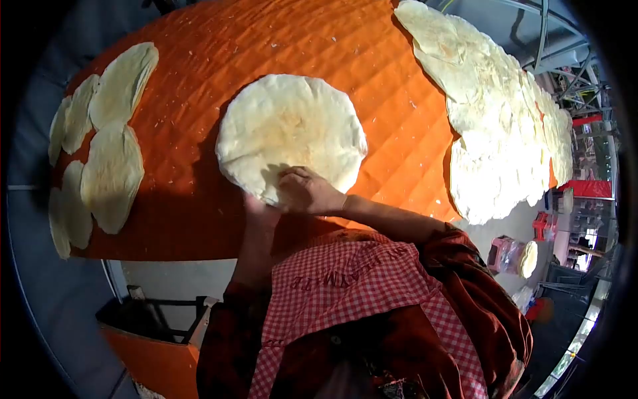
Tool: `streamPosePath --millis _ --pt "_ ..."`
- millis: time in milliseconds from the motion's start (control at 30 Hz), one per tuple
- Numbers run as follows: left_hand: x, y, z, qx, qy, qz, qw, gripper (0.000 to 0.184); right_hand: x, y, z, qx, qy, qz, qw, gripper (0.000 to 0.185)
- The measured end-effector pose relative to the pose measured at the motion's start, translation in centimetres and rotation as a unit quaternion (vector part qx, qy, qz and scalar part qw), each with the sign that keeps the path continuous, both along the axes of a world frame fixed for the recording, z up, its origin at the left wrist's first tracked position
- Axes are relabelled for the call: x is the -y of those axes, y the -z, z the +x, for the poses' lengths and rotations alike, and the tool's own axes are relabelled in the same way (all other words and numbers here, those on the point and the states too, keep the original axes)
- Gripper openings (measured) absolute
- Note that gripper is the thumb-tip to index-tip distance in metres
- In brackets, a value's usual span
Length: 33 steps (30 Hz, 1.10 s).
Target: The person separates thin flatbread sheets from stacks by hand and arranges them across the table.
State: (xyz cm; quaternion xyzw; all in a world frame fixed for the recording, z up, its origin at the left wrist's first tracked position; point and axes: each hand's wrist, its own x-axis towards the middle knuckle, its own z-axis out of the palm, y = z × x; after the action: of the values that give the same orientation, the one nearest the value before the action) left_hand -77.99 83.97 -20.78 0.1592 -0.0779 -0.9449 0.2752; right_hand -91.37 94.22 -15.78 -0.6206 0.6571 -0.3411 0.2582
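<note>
A round, pale flatbread (292, 126) with light brown patches lies on the orange tablecloth (179, 133) in front of me. My right hand (309, 191) rests over its near edge, fingers bent and drawn together against the top surface. At the same edge, to the left, my left hand (260, 209) reaches in from below; its fingers are hidden under the bread. The bread's near rim lies between the two hands.
Overlapping flatbreads (492, 120) cover the table's right side, and smaller stacks (113, 176) lie at the left. An orange-sided bin (153, 356) stands below the table at left. Crates (508, 255) are on the floor at right.
</note>
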Motion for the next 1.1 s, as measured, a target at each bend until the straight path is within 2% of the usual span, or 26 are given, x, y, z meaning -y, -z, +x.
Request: streamPosePath --millis 33,67,133,233,300,367,467,567,633,667,700,733,800,833,900,967,1033,1067,1100 --pt "0.5 -0.3 -0.5 -0.019 0.009 -0.024 1.0 0.054 0.1 -0.5 -0.4 0.004 -0.003 -0.019 1.0 0.053" --pt "0.3 -1.2 -1.4 0.036 -0.033 -0.019 0.999 0.054 0.2 -0.4 -0.7 0.014 -0.002 -0.021 1.0 0.051" --pt "0.2 -1.2 -1.1 0.026 -0.032 -0.022 0.999 0.053 0.0 -0.6 -0.9 -0.008 -0.006 -0.017 1.0 0.049" --pt "0.1 -1.3 -0.1 -0.039 0.025 -0.048 0.998 0.057 -0.7 -3.6 -0.2 0.013 -0.008 -0.033 0.999 0.049" --pt "0.0 -2.0 -0.2 0.025 0.042 -0.048 0.998 0.063 -0.8 -2.2 0.1 -0.141 0.0 -0.102 0.985 0.049" --pt "0.6 0.0 0.3 -0.018 0.059 -0.034 0.997 0.07 -0.7 -1.2 0.5 -0.158 0.007 -0.104 0.982 0.047" --pt "-0.4 -2.5 0.6 -0.125 0.067 -0.007 0.99 0.075 -0.1 -0.6 -0.3 -0.095 -0.033 -0.087 0.991 0.041" --pt "-1.3 -3.9 0.8 -0.169 0.078 -0.009 0.982 0.083 -0.6 -2.1 -1.0 -0.032 -0.021 -0.039 0.998 0.035" --pt "-0.5 -0.7 1.7 -0.099 0.09 -0.069 0.989 0.065 -0.9 -5.4 -0.6 0.046 -0.008 -0.003 0.999 0.033" --pt "-0.6 1.1 2.0 -0.1 0.096 -0.082 0.987 0.053 -0.7 -4.1 -0.9 0.013 -0.039 -0.055 0.998 0.032" --pt "-0.7 1.8 2.3 -0.017 0.096 -0.062 0.993 0.046 -0.5 -2.4 -1.2 -0.022 -0.063 -0.109 0.992 0.033" --pt "-1.2 -0.5 2.0 0.067 0.074 -0.099 0.99 0.042 -0.6 -1.4 -1.2 0.002 -0.026 -0.09 0.996 0.032" --pt "-0.8 1.2 2.7 0.107 0.09 -0.07 0.988 0.039 -0.6 -1.5 -0.6 0.013 0.039 -0.073 0.997 0.028" --pt "-0.7 2.0 2.5 0.141 0.099 -0.056 0.984 0.037 -0.7 -1.9 -0.2 0.012 0.008 -0.082 0.997 0.025" --pt "-0.8 4.3 2.5 0.124 0.081 -0.109 0.983 0.034 -1.0 -3.6 0.2 -0.014 -0.033 -0.094 0.995 0.022" --pt "0.4 8.4 3.8 0.228 0.144 -0.086 0.959 0.033 -1.0 -0.6 -1.7 0.002 -0.109 -0.067 0.992 0.019" --pt "-2.5 -0.4 2.1 0.164 0.049 -0.194 0.966 0.04 -0.8 0.2 -4.1 0.044 -0.032 -0.046 0.997 0.018" --pt "-1.0 5.8 3.9 0.186 0.051 -0.138 0.971 0.04 -1.1 -0.1 -6.2 0.047 0.039 -0.004 0.998 0.017" --pt "-1.3 4.9 4.5 0.3 0.087 -0.435 0.845 0.04 -1.0 1.3 -9.3 0.012 0.085 -0.038 0.996 0.016"
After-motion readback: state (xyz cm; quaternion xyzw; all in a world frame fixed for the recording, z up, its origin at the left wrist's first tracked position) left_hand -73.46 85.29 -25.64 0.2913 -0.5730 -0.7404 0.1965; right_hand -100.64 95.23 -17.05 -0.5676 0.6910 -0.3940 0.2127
